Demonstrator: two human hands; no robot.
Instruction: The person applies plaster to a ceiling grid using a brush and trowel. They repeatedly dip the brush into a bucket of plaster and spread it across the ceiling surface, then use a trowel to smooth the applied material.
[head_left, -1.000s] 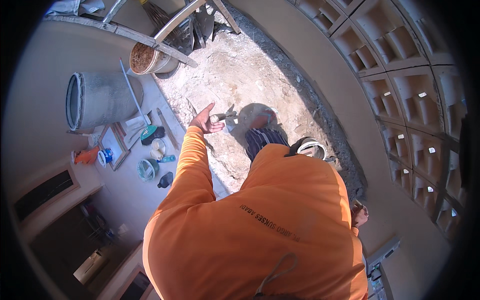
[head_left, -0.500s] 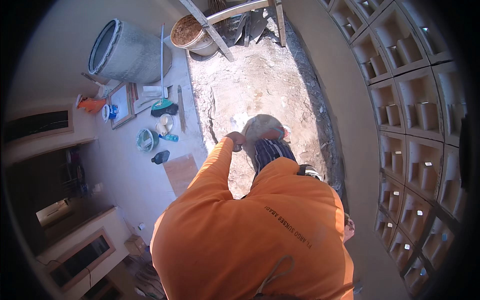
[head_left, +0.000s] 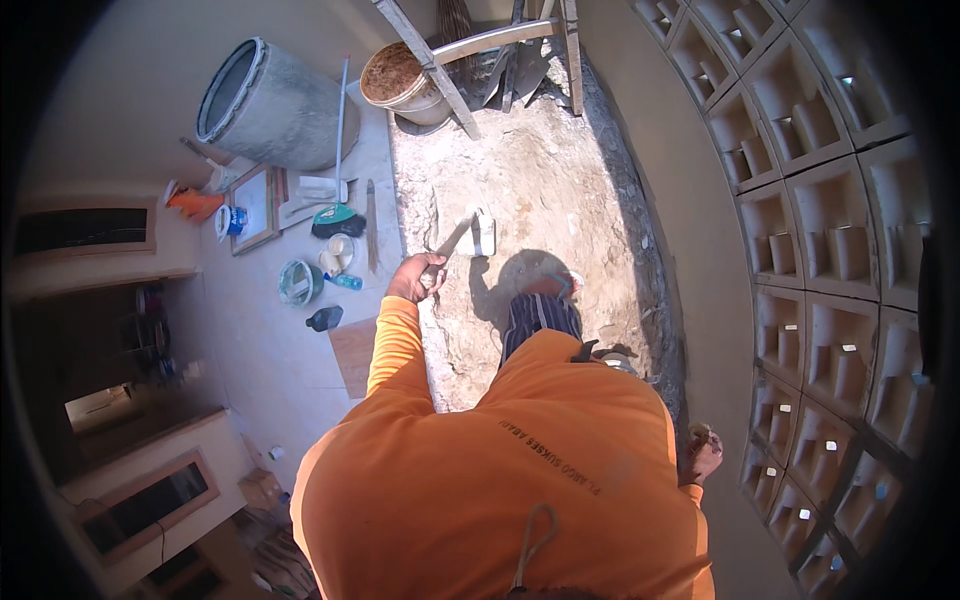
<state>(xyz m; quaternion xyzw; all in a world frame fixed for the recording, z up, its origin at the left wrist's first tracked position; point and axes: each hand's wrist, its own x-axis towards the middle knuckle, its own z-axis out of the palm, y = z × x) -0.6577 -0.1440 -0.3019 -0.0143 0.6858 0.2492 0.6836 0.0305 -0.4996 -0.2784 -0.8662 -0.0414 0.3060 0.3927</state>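
My left hand (head_left: 416, 278) is at the end of an orange sleeve, above the left edge of the rough, sunlit ground (head_left: 520, 180). Its fingers are curled, but what they hold is not clear. A narrow greyish strip (head_left: 458, 234), a tool or a shadow, runs from near those fingers toward a small white rectangular piece (head_left: 484, 236) on the ground. Low on the right, beside my body, my right hand (head_left: 706, 456) is closed around a small brownish thing too unclear to name. Striped dark trousers (head_left: 540, 314) show past my shirt.
A wooden stand (head_left: 420, 45) and a bucket of brown material (head_left: 430, 105) stand at the far end. Left, on pale tiles, are a large grey drum (head_left: 300, 110), a broom (head_left: 372, 225), a clear tub (head_left: 300, 283) and a dark bottle (head_left: 324, 317). A hollow block wall (head_left: 835, 210) rises right.
My left hand has moved left and outward, away from my leg. My right hand has come further into view. The white piece and the greyish strip now show plainly.
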